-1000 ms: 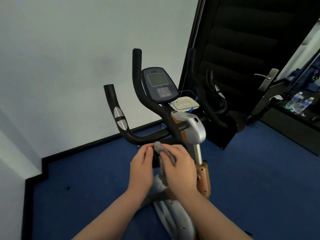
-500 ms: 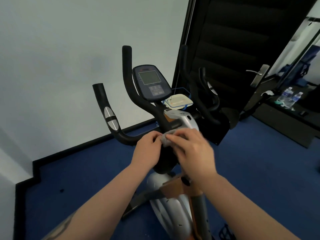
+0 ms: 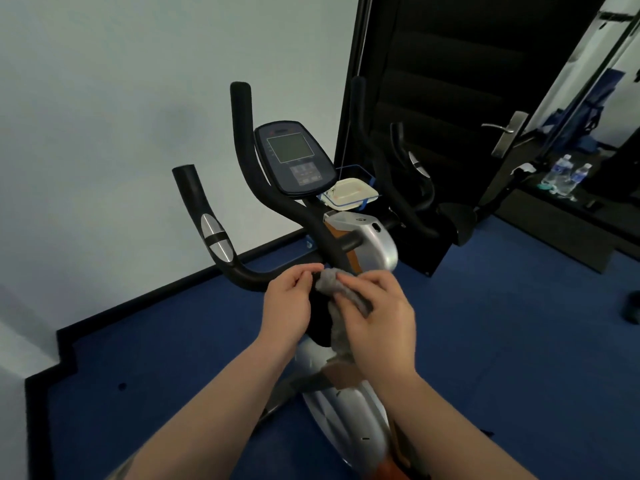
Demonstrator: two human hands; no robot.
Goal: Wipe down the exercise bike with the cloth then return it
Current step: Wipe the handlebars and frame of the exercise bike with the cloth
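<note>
A grey cloth [image 3: 334, 289] is held bunched against the centre of the exercise bike [image 3: 363, 244], where the black handlebar [image 3: 242, 271] meets the stem; its lower part hangs down under the right palm. The cloth is gripped by the right hand [image 3: 377, 317], fingers curled over it and the thumb lying across its top. The left hand [image 3: 287, 303] is placed just beside it, fingertips bent inward and touching the cloth's left edge near the bar; whether its grip is closed on the fabric or on the bar cannot be told. Both forearms enter from the bottom edge.

Above the hands, the dark console [image 3: 294, 157] with a grey screen and a button block is seen tilted toward the camera. A silver pulse sensor [image 3: 215, 237] is set into the left handlebar arm, and a second one [image 3: 417, 163] on the right arm. A small cream tray [image 3: 351, 192] in a blue wire holder sits just behind the console, over the silver and orange housing.

The bike stands on a blue carpet [image 3: 173, 341] edged by a black skirting board, near a pale wall [image 3: 121, 98]. A black door [image 3: 450, 81] with a metal lever handle [image 3: 505, 133] stands to the right. Two water bottles [image 3: 568, 174] are noted beyond it, well apart from the bike.
</note>
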